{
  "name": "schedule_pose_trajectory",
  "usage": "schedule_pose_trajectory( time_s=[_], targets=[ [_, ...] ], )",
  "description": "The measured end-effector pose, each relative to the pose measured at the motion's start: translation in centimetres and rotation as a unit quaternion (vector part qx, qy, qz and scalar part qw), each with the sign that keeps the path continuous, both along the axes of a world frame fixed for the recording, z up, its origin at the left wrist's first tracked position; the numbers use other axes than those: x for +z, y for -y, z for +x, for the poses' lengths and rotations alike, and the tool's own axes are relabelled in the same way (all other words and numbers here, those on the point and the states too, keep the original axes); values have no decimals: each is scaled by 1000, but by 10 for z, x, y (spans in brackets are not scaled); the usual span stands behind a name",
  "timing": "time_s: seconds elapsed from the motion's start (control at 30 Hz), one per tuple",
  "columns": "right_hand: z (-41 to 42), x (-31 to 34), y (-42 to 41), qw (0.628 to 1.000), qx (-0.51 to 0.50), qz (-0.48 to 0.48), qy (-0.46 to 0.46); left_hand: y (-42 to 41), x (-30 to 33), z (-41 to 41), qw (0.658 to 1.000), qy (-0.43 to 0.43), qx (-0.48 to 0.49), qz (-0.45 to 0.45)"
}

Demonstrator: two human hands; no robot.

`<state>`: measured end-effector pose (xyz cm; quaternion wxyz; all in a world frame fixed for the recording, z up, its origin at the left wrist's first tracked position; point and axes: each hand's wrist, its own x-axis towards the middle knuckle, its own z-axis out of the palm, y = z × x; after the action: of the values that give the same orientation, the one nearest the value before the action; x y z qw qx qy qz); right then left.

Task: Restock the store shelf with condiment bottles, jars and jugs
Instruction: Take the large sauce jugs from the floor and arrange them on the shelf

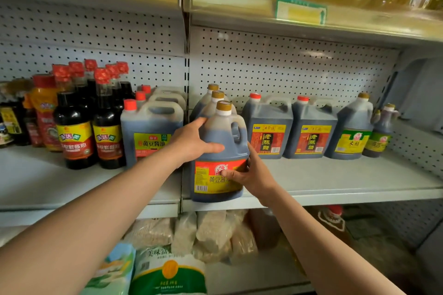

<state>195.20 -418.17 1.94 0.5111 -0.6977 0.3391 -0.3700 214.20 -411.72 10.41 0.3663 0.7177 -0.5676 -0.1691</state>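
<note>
Both forearms are showing bare from frame edge to wrist, no sleeves reaching in. Left hand (191, 140) and right hand (251, 175) are wearing no gloves, rings, or watch.

Counted along the middle shelf (335, 184), outward from the gold-capped soy sauce jug (219, 151) at its front edge: three gold-capped jugs are lined up in that file, the front one included. Just left of the file, three red-capped handled jugs (151, 132) are ranged front to back. Further left, seven tall dark bottles with red foil caps (74, 127) are made out, though the rear ones are partly hidden. To the right of the file, two red-capped vinegar jugs (267, 132) are seen, then one large green-labelled jug (350, 132), then perhaps two smaller bottles (381, 134). Two hands are counted on the front jug.
</note>
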Motion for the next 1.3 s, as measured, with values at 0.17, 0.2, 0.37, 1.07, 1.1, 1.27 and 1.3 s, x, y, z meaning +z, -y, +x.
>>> schedule_pose_trajectory(
  time_s=[0.17, 0.2, 0.37, 1.07, 1.1, 1.27, 1.3],
  targets=[
    [0, -9, 6, 1000, 7, -6, -14, 5, 13, 1, 994, 101, 1, 36],
    [0, -9, 7, 1000, 10, -3, -9, 7, 18, 1, 990, 134, 7, 48],
    [1, -10, 13, 1000, 14, -1, 9, 10, 35, -5, 966, 252, 10, 60],
    [17, -24, 45, 998, 6, -53, 18, 39, 44, 6, 920, 367, -114, -76],
    [17, -26, 45, 998, 2, -54, 20, 41, 45, 6, 920, 368, -114, -68],
    [20, -28, 47, 997, -17, -65, 22, 46, 46, 6, 915, 382, -108, -74],
    [21, -28, 47, 997, -17, -69, 23, 47, 47, 6, 913, 386, -107, -73]
  ],
)
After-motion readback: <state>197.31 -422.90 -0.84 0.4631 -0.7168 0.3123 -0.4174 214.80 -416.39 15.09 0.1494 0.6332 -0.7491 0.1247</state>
